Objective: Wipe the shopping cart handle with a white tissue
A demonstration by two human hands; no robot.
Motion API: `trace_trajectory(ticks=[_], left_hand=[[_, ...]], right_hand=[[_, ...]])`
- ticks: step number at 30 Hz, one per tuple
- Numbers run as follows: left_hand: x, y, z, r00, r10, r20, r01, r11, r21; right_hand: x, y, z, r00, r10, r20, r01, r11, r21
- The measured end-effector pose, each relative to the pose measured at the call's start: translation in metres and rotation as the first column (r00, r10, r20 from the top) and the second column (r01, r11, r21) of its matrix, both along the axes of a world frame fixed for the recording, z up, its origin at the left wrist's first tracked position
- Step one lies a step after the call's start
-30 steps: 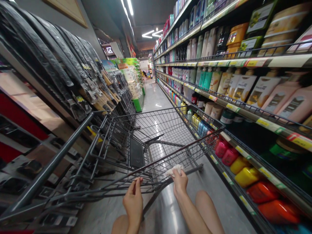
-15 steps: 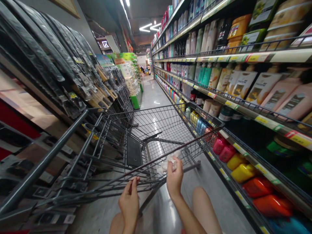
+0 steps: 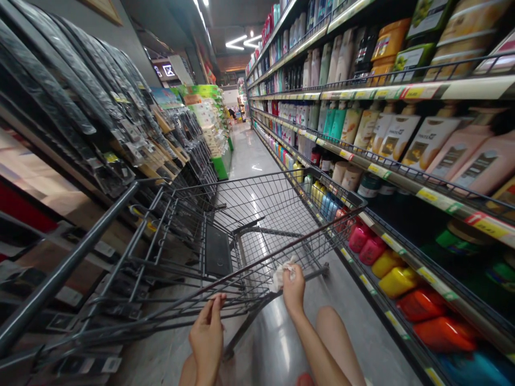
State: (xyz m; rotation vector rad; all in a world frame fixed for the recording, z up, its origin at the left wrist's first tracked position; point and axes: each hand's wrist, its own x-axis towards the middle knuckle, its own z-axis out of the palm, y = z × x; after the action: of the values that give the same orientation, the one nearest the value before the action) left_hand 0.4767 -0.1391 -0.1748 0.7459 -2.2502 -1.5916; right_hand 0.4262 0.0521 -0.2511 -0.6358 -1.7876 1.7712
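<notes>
A grey wire shopping cart [image 3: 314,232] stands in front of me, its near side facing my hands. My right hand [image 3: 294,289] is closed on a crumpled white wipe or tissue [image 3: 279,277], held against the wires below the top rail. Further left, my left hand [image 3: 207,327] has its thumb and fingers pinched together at a wire of the same side. The fingers hide part of that wire. A black plastic panel [image 3: 218,251] is set inside the cart, and the handle bar [image 3: 96,233] runs along the left.
Shelves of shampoo bottles [image 3: 398,136] and jars line the right, close to the cart's corner. Packaged pans [image 3: 80,91] and utensils hang on the left. Stacked goods with a green base [image 3: 220,167] stand farther along the grey aisle floor [image 3: 245,155]. My knee [image 3: 333,327] is below.
My right hand has shifted slightly right and down along the cart's side with the white wipe. My left hand stays pinched at the wire. The whole view has shifted a little.
</notes>
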Motion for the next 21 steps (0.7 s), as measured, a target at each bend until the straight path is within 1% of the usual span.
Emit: trace_trajectory(ticks=[5, 9, 12, 15, 18, 21], left_hand=[[-0.001, -0.004, -0.002, 1.0, 0.023, -0.013, -0.023, 1.0, 0.013], [-0.001, -0.007, -0.005, 0.998, 0.045, -0.05, -0.043, 0.998, 0.034], [-0.001, -0.009, -0.006, 0.995, 0.063, -0.076, -0.057, 0.995, 0.082], [-0.001, -0.013, -0.006, 0.994, 0.085, -0.076, -0.078, 0.993, 0.085], [-0.002, -0.018, -0.006, 0.988, 0.123, -0.094, -0.117, 0.991, 0.068], [-0.003, -0.024, -0.008, 0.979, 0.162, -0.127, -0.15, 0.984, 0.095]], right_hand=[[0.0, 0.005, 0.0, 0.997, 0.07, 0.026, -0.069, 0.995, -0.066], [0.002, 0.008, -0.005, 0.996, 0.085, 0.001, -0.084, 0.989, -0.123], [0.004, 0.011, -0.015, 0.999, 0.043, 0.018, -0.039, 0.983, -0.179], [0.007, 0.014, -0.029, 0.997, -0.001, 0.08, 0.02, 0.97, -0.242], [0.007, 0.013, -0.042, 0.993, 0.018, 0.113, 0.013, 0.961, -0.275], [0.004, 0.007, -0.052, 0.988, 0.042, 0.15, 0.007, 0.95, -0.313]])
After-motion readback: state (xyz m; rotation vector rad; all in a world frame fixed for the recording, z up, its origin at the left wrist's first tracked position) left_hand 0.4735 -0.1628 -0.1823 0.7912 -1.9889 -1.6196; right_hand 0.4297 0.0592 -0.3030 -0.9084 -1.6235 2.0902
